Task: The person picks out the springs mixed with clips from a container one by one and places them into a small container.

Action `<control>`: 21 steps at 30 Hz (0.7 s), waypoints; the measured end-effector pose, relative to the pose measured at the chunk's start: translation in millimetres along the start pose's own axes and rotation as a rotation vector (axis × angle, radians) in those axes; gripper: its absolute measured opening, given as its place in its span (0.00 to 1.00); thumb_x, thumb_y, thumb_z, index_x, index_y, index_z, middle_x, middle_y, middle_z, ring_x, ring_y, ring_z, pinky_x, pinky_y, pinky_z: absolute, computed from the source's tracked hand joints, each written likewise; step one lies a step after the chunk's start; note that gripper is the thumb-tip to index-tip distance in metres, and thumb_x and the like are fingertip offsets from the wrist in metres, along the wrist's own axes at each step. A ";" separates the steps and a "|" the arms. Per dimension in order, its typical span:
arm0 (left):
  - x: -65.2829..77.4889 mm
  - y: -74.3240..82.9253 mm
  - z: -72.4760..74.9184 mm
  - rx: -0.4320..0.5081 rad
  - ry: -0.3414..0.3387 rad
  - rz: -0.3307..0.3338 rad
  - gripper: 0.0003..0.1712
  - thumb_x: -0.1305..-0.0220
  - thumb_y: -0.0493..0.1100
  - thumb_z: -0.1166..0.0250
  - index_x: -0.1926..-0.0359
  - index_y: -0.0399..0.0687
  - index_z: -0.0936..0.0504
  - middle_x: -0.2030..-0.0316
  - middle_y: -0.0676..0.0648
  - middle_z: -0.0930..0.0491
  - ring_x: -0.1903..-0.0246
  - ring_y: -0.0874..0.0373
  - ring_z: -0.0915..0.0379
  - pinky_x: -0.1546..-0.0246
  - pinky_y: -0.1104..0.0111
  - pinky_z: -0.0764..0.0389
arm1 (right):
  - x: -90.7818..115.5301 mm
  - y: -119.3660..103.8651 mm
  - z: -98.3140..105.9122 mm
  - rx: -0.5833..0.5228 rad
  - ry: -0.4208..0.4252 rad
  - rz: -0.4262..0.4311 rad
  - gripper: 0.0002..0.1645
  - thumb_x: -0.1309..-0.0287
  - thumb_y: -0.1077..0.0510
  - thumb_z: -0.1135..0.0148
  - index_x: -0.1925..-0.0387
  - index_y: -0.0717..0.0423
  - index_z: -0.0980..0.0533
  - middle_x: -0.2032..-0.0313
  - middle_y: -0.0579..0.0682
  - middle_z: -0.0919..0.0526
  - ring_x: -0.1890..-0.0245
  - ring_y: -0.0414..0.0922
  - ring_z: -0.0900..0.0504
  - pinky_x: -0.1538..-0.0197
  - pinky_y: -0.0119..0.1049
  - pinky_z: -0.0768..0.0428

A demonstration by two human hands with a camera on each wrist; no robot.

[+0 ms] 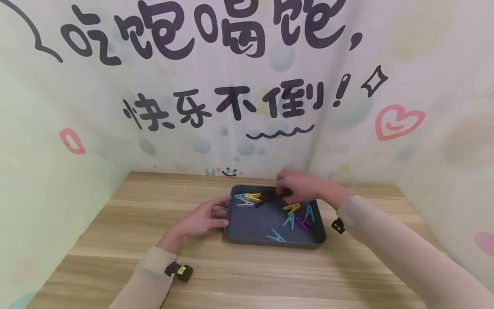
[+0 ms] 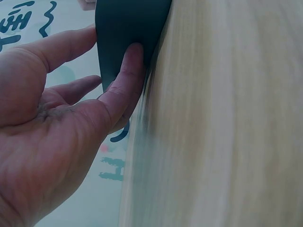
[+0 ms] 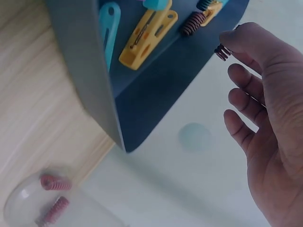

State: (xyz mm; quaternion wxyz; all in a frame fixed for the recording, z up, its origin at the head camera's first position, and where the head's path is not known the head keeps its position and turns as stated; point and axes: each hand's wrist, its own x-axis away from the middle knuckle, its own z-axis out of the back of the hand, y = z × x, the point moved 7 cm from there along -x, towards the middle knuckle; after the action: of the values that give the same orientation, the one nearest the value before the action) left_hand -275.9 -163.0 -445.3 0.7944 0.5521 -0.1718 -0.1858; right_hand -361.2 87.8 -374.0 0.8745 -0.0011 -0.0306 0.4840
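Steadying the grey tray (image 1: 247,238) (fingers straight against its wall), left hand (image 1: 202,219) braces; right hand (image 1: 299,184) pinches a dark spring (image 3: 221,51). Judged: sorting under way; lift clear next.

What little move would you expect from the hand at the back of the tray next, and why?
Probably the right hand lifts the small dark spring at its fingertips and carries it to the clear container beside the tray, which already holds two reddish springs. The left hand presses the tray's edge, steadying it.
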 end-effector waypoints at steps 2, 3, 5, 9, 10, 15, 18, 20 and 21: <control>0.2 -0.3 -0.1 -0.005 0.002 -0.001 0.43 0.27 0.30 0.34 0.18 0.32 0.45 0.29 0.29 0.34 0.37 0.37 0.24 0.42 0.57 0.16 | 4.5 0.4 3.7 -0.002 0.018 0.017 0.07 0.45 0.56 0.22 0.63 0.45 0.13 0.61 0.42 0.19 0.58 0.43 0.24 0.51 0.40 0.18; 0.3 -0.4 0.0 -0.006 0.002 0.000 0.43 0.27 0.30 0.34 0.18 0.32 0.44 0.29 0.29 0.34 0.37 0.37 0.24 0.42 0.56 0.16 | 6.6 1.1 5.1 0.002 0.027 0.025 0.08 0.45 0.56 0.22 0.63 0.45 0.14 0.61 0.42 0.20 0.58 0.42 0.24 0.51 0.40 0.18; 0.0 -0.9 0.1 -0.008 0.002 -0.004 0.43 0.27 0.30 0.34 0.19 0.32 0.44 0.29 0.29 0.34 0.37 0.37 0.24 0.42 0.56 0.16 | 11.1 2.4 8.9 -0.002 0.039 0.031 0.08 0.45 0.57 0.22 0.63 0.46 0.14 0.61 0.43 0.19 0.58 0.42 0.24 0.50 0.41 0.18; 0.3 -1.7 0.6 -0.011 0.004 -0.004 0.43 0.27 0.31 0.33 0.18 0.32 0.44 0.29 0.30 0.33 0.36 0.37 0.24 0.41 0.56 0.16 | 19.7 6.5 15.7 -0.008 0.051 0.031 0.09 0.44 0.58 0.22 0.61 0.47 0.14 0.61 0.44 0.20 0.57 0.43 0.23 0.49 0.42 0.18; 0.5 -1.7 0.7 -0.014 0.005 -0.002 0.43 0.27 0.31 0.33 0.18 0.33 0.44 0.29 0.30 0.33 0.36 0.37 0.24 0.41 0.56 0.16 | 21.7 7.6 17.2 -0.012 0.049 0.028 0.09 0.44 0.58 0.23 0.61 0.47 0.14 0.61 0.44 0.20 0.57 0.44 0.22 0.49 0.42 0.18; 0.6 -0.1 -0.1 -0.011 0.000 -0.004 0.43 0.27 0.30 0.34 0.18 0.32 0.45 0.29 0.29 0.34 0.36 0.36 0.24 0.41 0.55 0.16 | 32.0 14.8 22.3 -0.045 0.042 0.010 0.09 0.42 0.59 0.24 0.59 0.49 0.14 0.60 0.46 0.18 0.55 0.47 0.18 0.48 0.44 0.16; 0.3 0.1 -0.3 -0.002 -0.003 -0.005 0.43 0.27 0.29 0.34 0.18 0.31 0.45 0.29 0.29 0.34 0.36 0.36 0.24 0.41 0.56 0.16 | 37.4 20.8 23.2 -0.068 0.030 -0.033 0.08 0.41 0.59 0.24 0.59 0.48 0.14 0.59 0.45 0.17 0.55 0.48 0.17 0.48 0.45 0.15; 0.0 0.2 -0.4 0.002 -0.002 -0.005 0.43 0.27 0.29 0.34 0.18 0.31 0.45 0.29 0.28 0.34 0.36 0.35 0.24 0.41 0.56 0.16 | 40.9 25.6 23.5 -0.078 0.025 -0.069 0.08 0.40 0.58 0.24 0.59 0.46 0.13 0.59 0.43 0.17 0.55 0.48 0.17 0.48 0.45 0.15; -0.1 0.2 -0.5 0.003 -0.003 -0.005 0.43 0.27 0.29 0.34 0.18 0.31 0.45 0.29 0.28 0.34 0.36 0.35 0.24 0.41 0.56 0.16 | 42.6 27.6 24.0 -0.080 0.025 -0.084 0.08 0.40 0.58 0.24 0.59 0.46 0.13 0.60 0.42 0.18 0.55 0.48 0.17 0.48 0.45 0.15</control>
State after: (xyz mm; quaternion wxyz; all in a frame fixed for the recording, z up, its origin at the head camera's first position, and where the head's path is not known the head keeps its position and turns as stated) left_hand -275.8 -162.4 -445.3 0.7928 0.5536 -0.1719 -0.1883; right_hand -363.3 137.9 -348.7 0.8936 -0.0407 -0.0390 0.4453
